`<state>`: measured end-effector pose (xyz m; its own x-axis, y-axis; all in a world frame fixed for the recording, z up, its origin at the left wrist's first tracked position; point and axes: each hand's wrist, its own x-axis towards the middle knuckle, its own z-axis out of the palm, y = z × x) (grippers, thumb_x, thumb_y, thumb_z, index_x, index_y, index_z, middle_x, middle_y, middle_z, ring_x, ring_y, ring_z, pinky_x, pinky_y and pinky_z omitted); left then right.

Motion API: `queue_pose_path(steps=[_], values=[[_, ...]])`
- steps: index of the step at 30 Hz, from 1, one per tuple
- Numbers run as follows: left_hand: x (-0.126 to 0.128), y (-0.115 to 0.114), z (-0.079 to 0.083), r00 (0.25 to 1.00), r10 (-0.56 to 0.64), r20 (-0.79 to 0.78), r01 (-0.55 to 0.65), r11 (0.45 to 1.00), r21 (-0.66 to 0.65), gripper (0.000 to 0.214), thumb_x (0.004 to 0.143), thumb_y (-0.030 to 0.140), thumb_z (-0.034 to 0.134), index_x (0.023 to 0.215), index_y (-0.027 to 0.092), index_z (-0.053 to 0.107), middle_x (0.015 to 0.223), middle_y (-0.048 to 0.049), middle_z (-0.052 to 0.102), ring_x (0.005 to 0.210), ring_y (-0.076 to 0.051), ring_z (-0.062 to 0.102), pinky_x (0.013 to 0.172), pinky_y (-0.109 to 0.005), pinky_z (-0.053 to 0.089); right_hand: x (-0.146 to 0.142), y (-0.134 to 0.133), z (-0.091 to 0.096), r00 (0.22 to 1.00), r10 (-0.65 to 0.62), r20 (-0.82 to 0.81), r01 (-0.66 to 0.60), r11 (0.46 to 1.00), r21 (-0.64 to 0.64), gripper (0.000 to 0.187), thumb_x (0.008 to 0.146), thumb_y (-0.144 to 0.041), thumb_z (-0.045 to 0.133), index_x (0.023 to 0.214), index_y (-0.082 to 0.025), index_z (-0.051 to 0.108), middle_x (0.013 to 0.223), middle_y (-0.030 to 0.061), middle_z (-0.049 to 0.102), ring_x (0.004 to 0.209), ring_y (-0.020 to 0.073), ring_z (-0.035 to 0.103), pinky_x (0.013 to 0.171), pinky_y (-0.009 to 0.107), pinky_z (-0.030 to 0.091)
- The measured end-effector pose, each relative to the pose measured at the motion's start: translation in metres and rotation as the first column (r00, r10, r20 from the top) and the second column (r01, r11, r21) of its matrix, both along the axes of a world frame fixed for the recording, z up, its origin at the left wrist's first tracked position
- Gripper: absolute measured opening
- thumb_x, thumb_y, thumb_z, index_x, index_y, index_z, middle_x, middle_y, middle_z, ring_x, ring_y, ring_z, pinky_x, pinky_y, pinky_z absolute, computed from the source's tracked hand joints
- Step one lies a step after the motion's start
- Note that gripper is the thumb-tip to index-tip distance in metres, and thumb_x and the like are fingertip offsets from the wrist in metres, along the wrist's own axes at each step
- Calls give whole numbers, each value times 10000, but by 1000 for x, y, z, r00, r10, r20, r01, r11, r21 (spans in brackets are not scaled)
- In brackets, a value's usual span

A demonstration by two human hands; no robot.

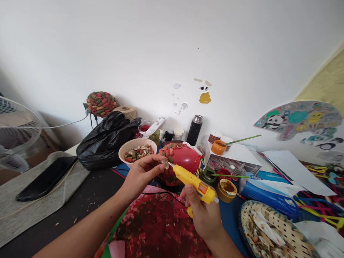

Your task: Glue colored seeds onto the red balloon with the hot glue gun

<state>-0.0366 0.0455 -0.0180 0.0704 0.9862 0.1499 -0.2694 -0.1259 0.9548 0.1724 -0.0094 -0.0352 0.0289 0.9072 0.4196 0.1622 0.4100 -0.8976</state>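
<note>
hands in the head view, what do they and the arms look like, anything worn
Both forearms are bare, with no sleeves showing up to the picture's lower edge. The left hand and right hand wear no gloves; no rings, watch or bracelets show. Nails look short and plain.

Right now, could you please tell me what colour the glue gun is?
The plastic glue gun in the right hand is yellow; head view.

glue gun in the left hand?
No, the yellow glue gun is gripped by the right hand, while the left hand pinches a small seed at the gun's nozzle.
</note>
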Motion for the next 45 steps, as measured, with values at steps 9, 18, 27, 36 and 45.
queue_pose_path(steps=[9,18,27,36,45], values=[[1,-4,2,1000,-15,-15,14,1000,-15,428,709,494,1044,965,179,905,820,-60,843,724,-181,741,724,-268,636,2,-1,1,997,17,70,-20,999,48,554,1085,-633,634,689,-251,698,524,-18,536,437,154,487,435,280,355],[1,-7,-1,999,-34,-36,33,999,-23,415,739,482,1027,1010,190,912,945,-87,889,806,-233,807,799,-327,685,2,-2,3,996,24,91,-28,999,43,539,1072,-628,661,684,-256,692,527,-8,574,461,168,517,474,291,382],[1,-7,1,999,-47,-26,46,999,-27,403,732,482,1036,992,198,921,930,-82,890,801,-224,808,767,-300,691,1,-4,6,996,30,86,-34,998,55,523,1089,-585,654,688,-250,685,525,-20,561,434,151,508,466,286,379],[2,-8,2,997,-68,-42,68,998,1,371,772,483,1016,999,205,921,937,-81,892,811,-219,812,766,-284,691,1,-3,9,993,7,116,-18,996,92,538,1113,-565,627,673,-261,675,524,-9,583,445,167,540,480,302,405],[1,-8,1,996,-82,-30,82,997,4,362,772,471,1021,999,209,916,929,-65,893,804,-208,821,760,-273,695,1,-3,10,985,-34,172,9,989,147,569,1134,-542,598,647,-252,644,477,-39,525,389,140,502,425,266,382]])
